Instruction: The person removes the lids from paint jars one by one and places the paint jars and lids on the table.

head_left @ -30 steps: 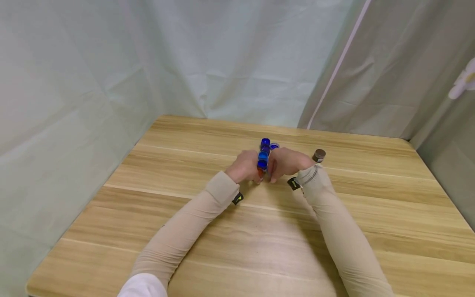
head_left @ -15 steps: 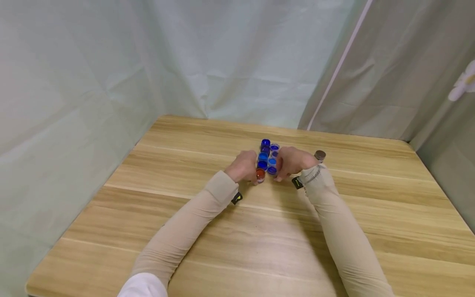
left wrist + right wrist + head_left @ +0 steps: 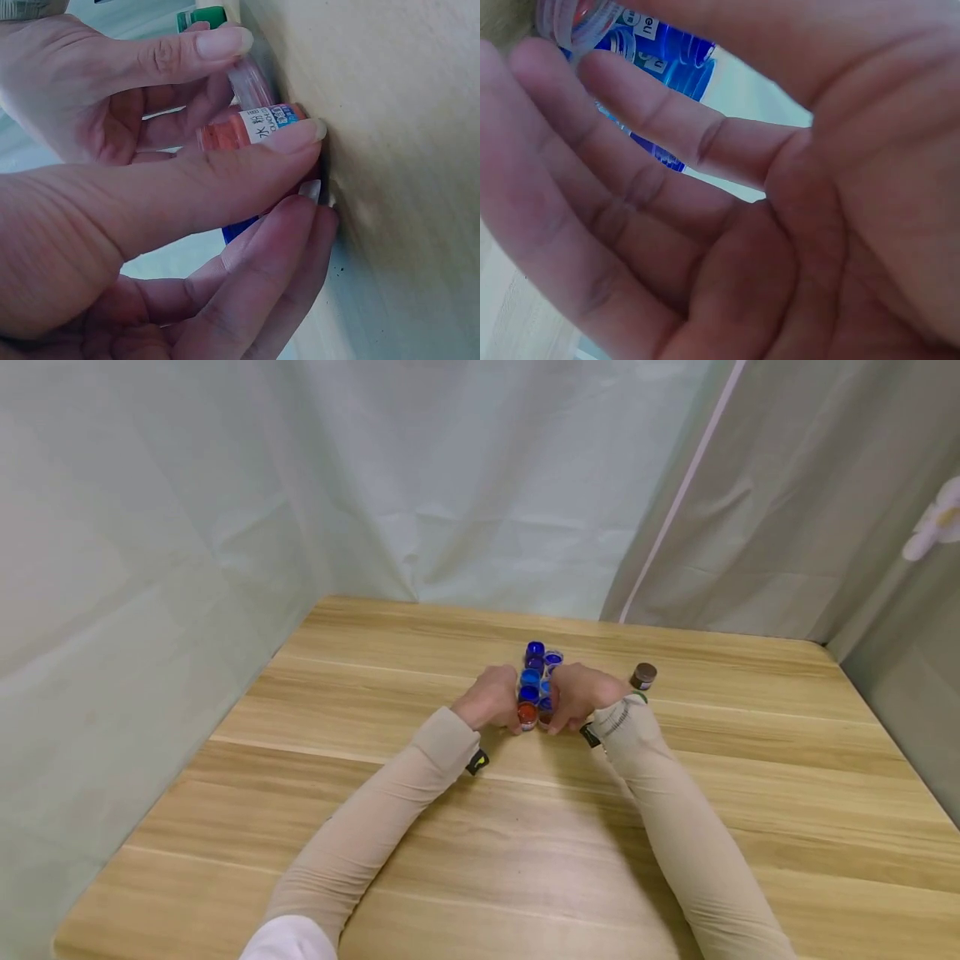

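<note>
Two rows of small paint jars run away from me in the head view, blue and purple ones such as the dark blue jar (image 3: 535,649) behind. My left hand (image 3: 493,695) grips the orange paint jar (image 3: 527,716) at the front of the left row. Its thumb lies across the labelled side in the left wrist view, fingers curled beneath. Just opposite, my right hand (image 3: 582,692) pinches a clear jar with reddish-brown paint (image 3: 251,81) at the near end of the right row. In the right wrist view, blue jars (image 3: 686,45) stand beyond its fingers. That hand hides part of its row.
A jar with a brown top (image 3: 643,676) stands apart on the right. Behind my right wrist shows a green lid (image 3: 202,19). The wooden table (image 3: 517,877) ends at a pale curtain (image 3: 480,527) at the back.
My right hand first shifted right, baring the right row of jars, then came back left against the row's near end. My left hand stays at the orange jar.
</note>
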`<state>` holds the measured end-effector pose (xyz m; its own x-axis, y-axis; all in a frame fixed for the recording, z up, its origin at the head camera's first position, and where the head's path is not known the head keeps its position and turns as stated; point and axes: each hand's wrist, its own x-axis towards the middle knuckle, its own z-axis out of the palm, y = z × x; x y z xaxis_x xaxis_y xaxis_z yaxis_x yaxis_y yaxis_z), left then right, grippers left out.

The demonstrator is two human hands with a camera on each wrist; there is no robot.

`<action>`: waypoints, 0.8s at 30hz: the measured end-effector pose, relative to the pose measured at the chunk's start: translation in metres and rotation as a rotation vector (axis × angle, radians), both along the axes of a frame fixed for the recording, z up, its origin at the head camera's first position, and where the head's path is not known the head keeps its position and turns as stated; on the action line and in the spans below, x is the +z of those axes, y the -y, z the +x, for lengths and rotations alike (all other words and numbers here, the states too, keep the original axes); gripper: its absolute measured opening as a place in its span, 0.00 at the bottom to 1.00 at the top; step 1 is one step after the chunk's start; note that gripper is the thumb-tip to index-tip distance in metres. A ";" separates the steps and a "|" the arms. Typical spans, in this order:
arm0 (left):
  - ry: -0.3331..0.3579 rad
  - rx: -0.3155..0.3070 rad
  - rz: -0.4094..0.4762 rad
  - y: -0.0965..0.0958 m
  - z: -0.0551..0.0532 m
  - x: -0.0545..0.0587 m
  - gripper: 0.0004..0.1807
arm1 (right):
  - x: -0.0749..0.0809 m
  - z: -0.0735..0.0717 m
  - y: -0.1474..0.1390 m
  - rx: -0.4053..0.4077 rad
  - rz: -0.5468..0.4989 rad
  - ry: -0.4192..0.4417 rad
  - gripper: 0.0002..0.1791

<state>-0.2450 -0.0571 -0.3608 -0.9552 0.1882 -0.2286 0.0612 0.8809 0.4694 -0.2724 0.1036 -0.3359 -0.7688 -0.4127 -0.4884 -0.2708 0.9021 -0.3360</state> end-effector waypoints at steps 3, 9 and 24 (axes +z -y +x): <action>0.006 0.002 0.011 0.000 0.000 0.000 0.24 | 0.000 0.000 0.002 -0.010 -0.004 0.007 0.19; 0.023 0.008 0.021 0.001 0.000 0.001 0.24 | -0.001 -0.001 0.004 -0.020 0.007 0.016 0.23; 0.075 -0.013 -0.055 0.003 0.001 0.008 0.30 | 0.006 -0.005 -0.013 -0.005 0.006 -0.076 0.21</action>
